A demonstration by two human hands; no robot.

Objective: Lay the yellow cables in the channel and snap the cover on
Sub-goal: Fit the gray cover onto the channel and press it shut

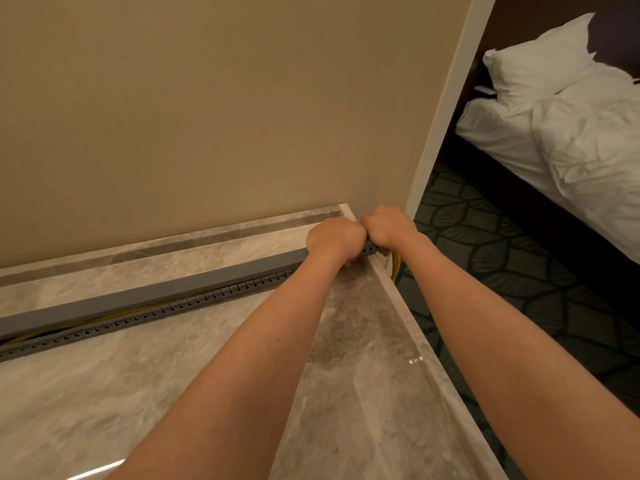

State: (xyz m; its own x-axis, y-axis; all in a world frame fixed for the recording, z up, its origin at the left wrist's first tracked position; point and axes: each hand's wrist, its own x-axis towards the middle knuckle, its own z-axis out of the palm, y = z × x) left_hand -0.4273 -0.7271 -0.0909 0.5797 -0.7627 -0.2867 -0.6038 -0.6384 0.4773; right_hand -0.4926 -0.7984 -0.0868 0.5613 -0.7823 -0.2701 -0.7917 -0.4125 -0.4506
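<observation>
A long grey slotted channel [145, 315] lies across the marble counter [173, 393], running from the left edge to the right corner. A flat grey cover [166, 289] sits on top of it, closed down at the right end and lifted at the left, where the yellow cables [114, 315] show in the gap. More of the yellow cables [396, 266] hang over the counter's right edge. My left hand [334, 239] and my right hand [389, 226] are side by side, both clenched on the cover at the channel's right end.
A beige wall [207, 116] rises just behind the counter, ending in a white corner trim [446, 109]. To the right, below the counter, are dark patterned carpet [502, 271] and a bed with white sheets [571, 133].
</observation>
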